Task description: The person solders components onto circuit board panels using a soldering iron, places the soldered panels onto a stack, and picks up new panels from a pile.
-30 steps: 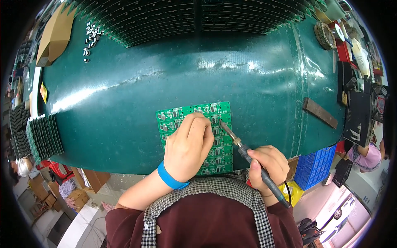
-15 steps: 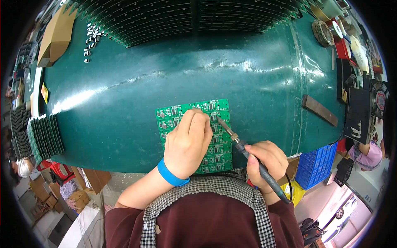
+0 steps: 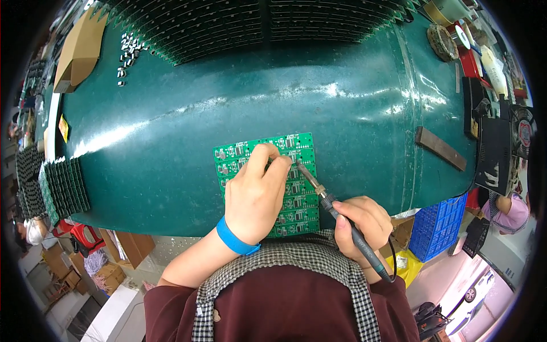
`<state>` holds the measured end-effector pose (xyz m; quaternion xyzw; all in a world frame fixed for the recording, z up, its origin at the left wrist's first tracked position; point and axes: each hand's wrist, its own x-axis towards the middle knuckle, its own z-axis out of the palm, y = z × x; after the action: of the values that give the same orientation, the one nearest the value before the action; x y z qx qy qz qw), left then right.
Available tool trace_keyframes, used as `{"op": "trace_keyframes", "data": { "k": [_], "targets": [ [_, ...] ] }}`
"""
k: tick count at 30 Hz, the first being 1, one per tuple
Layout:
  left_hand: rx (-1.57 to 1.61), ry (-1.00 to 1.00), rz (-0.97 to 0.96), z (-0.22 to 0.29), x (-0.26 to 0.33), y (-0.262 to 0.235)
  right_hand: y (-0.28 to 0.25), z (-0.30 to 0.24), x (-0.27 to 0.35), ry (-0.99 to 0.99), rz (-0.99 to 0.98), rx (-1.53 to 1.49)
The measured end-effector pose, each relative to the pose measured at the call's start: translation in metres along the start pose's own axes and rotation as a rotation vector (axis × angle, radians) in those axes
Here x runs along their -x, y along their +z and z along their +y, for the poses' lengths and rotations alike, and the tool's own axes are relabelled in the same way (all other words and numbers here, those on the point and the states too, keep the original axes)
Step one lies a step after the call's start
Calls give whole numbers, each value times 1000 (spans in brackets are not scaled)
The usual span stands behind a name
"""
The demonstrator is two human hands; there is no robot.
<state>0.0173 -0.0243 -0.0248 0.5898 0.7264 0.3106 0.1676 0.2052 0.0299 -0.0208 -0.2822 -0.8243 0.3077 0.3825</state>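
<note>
A green panel of circuit boards (image 3: 299, 202), set with small chips and parts, lies on the green mat before me. Across its left half rests my left hand (image 3: 253, 191), wearing a blue wrist band. The thumb and fingers of that hand are pinched together over the upper rows, and whatever they hold is hidden. My right hand (image 3: 366, 225) grips a soldering iron (image 3: 327, 199) by its dark handle. The iron's tip points up and left, down at the board close to my left fingertips. Whether tip and board touch cannot be told.
Tall rows of stacked circuit boards (image 3: 319, 23) span the far side. Small metallic parts (image 3: 129, 54) lie beside a cardboard box (image 3: 81, 48) at far left. Another board stack (image 3: 67, 188) stands left. A dark bar (image 3: 440, 149) and a small fan (image 3: 523, 134) are right.
The iron's tip has shifted slightly up and left, and my right hand with it. My left fingers have moved a little and bent more. The panel appears slightly higher in view.
</note>
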Motion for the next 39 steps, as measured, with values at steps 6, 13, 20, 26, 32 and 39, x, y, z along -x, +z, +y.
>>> {"op": "trace_keyframes", "data": {
  "k": [6, 13, 20, 26, 32, 39],
  "targets": [
    [68, -42, 22, 3, 7, -4, -6, 0, 6, -16, 24, -1],
    [34, 60, 22, 3, 10, 0, -3, 1, 7, -27, 24, -1],
    [51, 24, 22, 5, 13, 2, -2, 2, 10, -39, 22, 5],
    [84, 12, -10, 7, 13, 5, -1, 0, 14, -39, 34, -11],
    [51, 72, 4, 7, 14, 6, -3, -2, 17, -43, 23, -22],
    [31, -14, 62, 7, 14, 4, -4, 0, 13, -29, 50, -28]
  ]
}}
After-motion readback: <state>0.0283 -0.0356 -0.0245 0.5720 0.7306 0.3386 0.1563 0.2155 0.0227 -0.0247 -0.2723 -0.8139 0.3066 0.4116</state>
